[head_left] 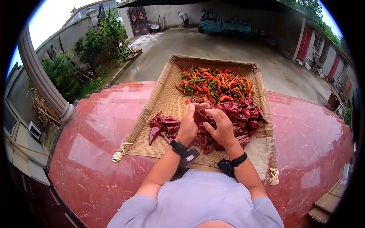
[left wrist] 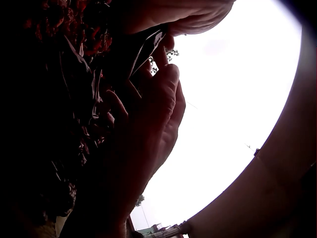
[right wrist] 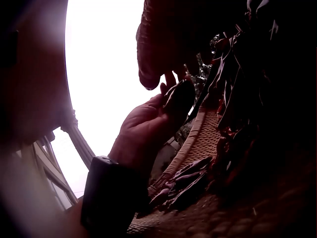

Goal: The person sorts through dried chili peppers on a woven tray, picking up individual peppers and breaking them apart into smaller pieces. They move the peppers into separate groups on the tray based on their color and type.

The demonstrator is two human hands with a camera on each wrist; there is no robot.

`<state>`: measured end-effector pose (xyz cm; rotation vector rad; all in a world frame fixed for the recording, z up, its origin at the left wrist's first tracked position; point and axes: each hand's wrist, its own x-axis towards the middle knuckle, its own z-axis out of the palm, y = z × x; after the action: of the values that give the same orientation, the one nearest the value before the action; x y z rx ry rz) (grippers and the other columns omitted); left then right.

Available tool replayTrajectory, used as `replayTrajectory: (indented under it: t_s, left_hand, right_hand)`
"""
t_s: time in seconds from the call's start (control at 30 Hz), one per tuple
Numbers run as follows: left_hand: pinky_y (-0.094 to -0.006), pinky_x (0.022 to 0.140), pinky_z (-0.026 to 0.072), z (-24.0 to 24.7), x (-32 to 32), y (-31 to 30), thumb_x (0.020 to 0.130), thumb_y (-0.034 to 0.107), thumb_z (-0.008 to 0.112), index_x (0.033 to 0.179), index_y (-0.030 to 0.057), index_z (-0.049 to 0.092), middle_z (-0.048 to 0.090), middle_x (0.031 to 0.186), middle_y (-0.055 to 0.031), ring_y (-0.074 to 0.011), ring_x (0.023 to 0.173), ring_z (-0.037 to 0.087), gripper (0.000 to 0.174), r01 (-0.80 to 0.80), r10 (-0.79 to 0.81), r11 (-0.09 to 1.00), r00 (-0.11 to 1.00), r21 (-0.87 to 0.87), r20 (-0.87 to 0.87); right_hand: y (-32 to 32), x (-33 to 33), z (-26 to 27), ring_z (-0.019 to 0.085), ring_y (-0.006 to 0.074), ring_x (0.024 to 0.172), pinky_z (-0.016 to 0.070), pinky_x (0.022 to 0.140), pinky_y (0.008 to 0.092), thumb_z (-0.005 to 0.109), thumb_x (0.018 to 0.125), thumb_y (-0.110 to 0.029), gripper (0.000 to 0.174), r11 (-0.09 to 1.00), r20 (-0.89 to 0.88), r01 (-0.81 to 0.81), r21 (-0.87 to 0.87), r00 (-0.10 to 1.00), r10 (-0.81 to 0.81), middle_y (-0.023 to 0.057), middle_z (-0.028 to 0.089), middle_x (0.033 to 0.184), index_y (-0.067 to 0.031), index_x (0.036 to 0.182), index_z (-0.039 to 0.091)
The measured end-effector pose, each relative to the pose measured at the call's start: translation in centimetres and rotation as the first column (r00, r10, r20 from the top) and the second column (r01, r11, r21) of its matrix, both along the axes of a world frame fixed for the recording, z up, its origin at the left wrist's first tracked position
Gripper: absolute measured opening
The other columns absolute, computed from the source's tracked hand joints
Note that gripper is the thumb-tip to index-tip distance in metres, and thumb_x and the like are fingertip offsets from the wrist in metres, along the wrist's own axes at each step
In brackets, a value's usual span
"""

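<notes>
Close together over a shallow woven tray (head_left: pixel 152 95), both hands are raised above a pile of dark red, wrinkled peppers (head_left: pixel 239 131). My left hand (head_left: pixel 189 125) holds a dark, shiny red pepper (left wrist: pixel 144 53) between thumb and fingers; it is mostly in shadow in both wrist views. My right hand (head_left: pixel 222 129) faces it from the right, fingers bent loosely toward the left fingertips and thumb held apart from them. A smaller group of dark red peppers (head_left: pixel 167 125) lies to the left of the left wrist.
Thinner red, orange and green chilies (head_left: pixel 216 83) fill the tray's far part. The tray sits on polished red stone paving (head_left: pixel 102 125). A column (head_left: pixel 45 72) stands at left; a blue three-wheeled truck (head_left: pixel 224 23) and a person sweeping (head_left: pixel 184 19) are at the back.
</notes>
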<state>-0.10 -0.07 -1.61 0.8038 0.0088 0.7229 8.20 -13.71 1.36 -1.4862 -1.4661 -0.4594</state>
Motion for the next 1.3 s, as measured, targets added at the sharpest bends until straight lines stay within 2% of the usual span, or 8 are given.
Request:
replayTrajectory:
  t_s: [0.3, 0.4, 0.47, 0.53, 0.6, 0.67, 0.9, 1.3]
  left_hand:
    - [-0.0411, 0.106, 0.0488, 1.8, -0.1, -1.1, 0.113, 0.029, 0.032, 0.11, 0.007, 0.049, 0.063, 0.123, -0.0144, -0.0239, 0.117, 0.06, 0.028, -0.047, 0.055, 0.996, 0.993, -0.077, 0.108]
    - [-0.0402, 0.107, 0.0482, 1.8, -0.3, -0.4, 0.113, 0.025, 0.036, 0.115, 0.0038, 0.054, 0.063, 0.127, -0.0165, -0.0248, 0.119, 0.06, 0.028, -0.03, 0.031, 0.999, 0.999, -0.03, 0.032]
    - [-0.0388, 0.106, 0.0484, 2.2, -0.9, 0.5, 0.109, 0.021, 0.044, 0.123, 0.0014, 0.054, 0.062, 0.128, -0.0165, -0.0244, 0.117, 0.061, 0.026, -0.156, 0.203, 0.963, 0.956, 0.22, -0.211]
    - [-0.0408, 0.106, 0.0473, 3.2, -2.5, 1.6, 0.105, 0.018, 0.051, 0.124, 0.0011, 0.055, 0.062, 0.128, -0.0159, -0.0263, 0.117, 0.06, 0.026, -0.231, 0.487, 0.792, 0.798, 0.565, -0.356]
    - [-0.0448, 0.107, 0.0435, 3.1, -4.8, 3.6, 0.096, 0.014, 0.059, 0.125, 0.0036, 0.058, 0.062, 0.129, -0.0149, -0.0312, 0.121, 0.056, 0.03, -0.089, 0.884, 0.218, 0.441, 0.972, -0.158]
    - [-0.0476, 0.108, 0.0395, 2.0, -6.5, 5.9, 0.091, 0.013, 0.064, 0.123, 0.0072, 0.062, 0.062, 0.13, -0.0132, -0.0351, 0.125, 0.052, 0.033, 0.187, 0.976, -0.041, 0.216, 0.982, 0.0]
    - [-0.0506, 0.103, 0.04, 0.9, -8.4, 9.5, 0.083, 0.018, 0.076, 0.116, 0.0099, 0.067, 0.067, 0.125, -0.0089, -0.0383, 0.123, 0.051, 0.035, 0.65, 0.931, 0.188, 0.121, 0.737, -0.344]
    - [-0.0481, 0.099, 0.0396, 1.7, -6.8, 10.8, 0.08, 0.024, 0.081, 0.108, 0.0122, 0.069, 0.069, 0.111, -0.013, -0.0367, 0.119, 0.054, 0.033, 0.795, 0.914, 0.06, 0.199, 0.603, -0.353]
  right_hand:
    - [0.4, 0.2, -0.6, 0.062, 0.0352, 0.113, 0.0523, 0.096, 0.0399, 0.077, 0.085, -0.007, 0.048, 0.985, -0.158, -0.127, -0.115, 0.982, 0.109, 0.0168, 0.062, 0.122, -0.0067, 0.129, 0.059]
    - [0.7, 0.3, -1.1, 0.062, 0.0352, 0.113, 0.0528, 0.094, 0.0402, 0.077, 0.084, -0.006, 0.048, 0.994, -0.115, -0.079, -0.07, 0.991, 0.071, 0.017, 0.062, 0.121, -0.0072, 0.129, 0.06]
    - [0.6, 0.6, -1.1, 0.062, 0.0343, 0.112, 0.0526, 0.094, 0.0402, 0.076, 0.085, -0.004, 0.045, 0.999, -0.066, 0.049, -0.002, 0.997, -0.049, 0.0153, 0.063, 0.119, -0.0074, 0.127, 0.061]
    - [0.3, 1.6, -1.0, 0.062, 0.0333, 0.113, 0.0514, 0.095, 0.0412, 0.074, 0.087, -0.004, 0.041, 0.966, -0.038, 0.225, 0.123, 0.974, -0.222, 0.013, 0.063, 0.12, -0.0077, 0.126, 0.063]
    - [-0.1, 2.7, -1.1, 0.06, 0.0281, 0.115, 0.0437, 0.102, 0.0411, 0.072, 0.089, -0.007, 0.036, 0.899, -0.084, 0.404, 0.169, 0.915, -0.395, 0.0087, 0.062, 0.123, -0.0113, 0.125, 0.065]
    - [-0.5, 3.8, -1.5, 0.056, 0.0262, 0.12, 0.0361, 0.108, 0.0446, 0.071, 0.09, -0.011, 0.034, 0.792, -0.047, 0.606, 0.074, 0.796, -0.604, 0.0065, 0.061, 0.125, -0.0144, 0.123, 0.065]
    - [-0.1, 4.1, -2.5, 0.038, 0.0296, 0.137, 0.0278, 0.114, 0.0507, 0.073, 0.086, -0.013, 0.036, 0.713, -0.046, 0.7, 0.038, 0.714, -0.699, 0.0065, 0.048, 0.141, -0.0177, 0.121, 0.066]
    - [0.0, 3.3, -2.2, 0.045, 0.0294, 0.131, 0.0356, 0.11, 0.0453, 0.069, 0.086, -0.007, 0.034, 0.804, -0.044, 0.589, 0.079, 0.808, -0.588, 0.0074, 0.053, 0.135, -0.0142, 0.119, 0.068]
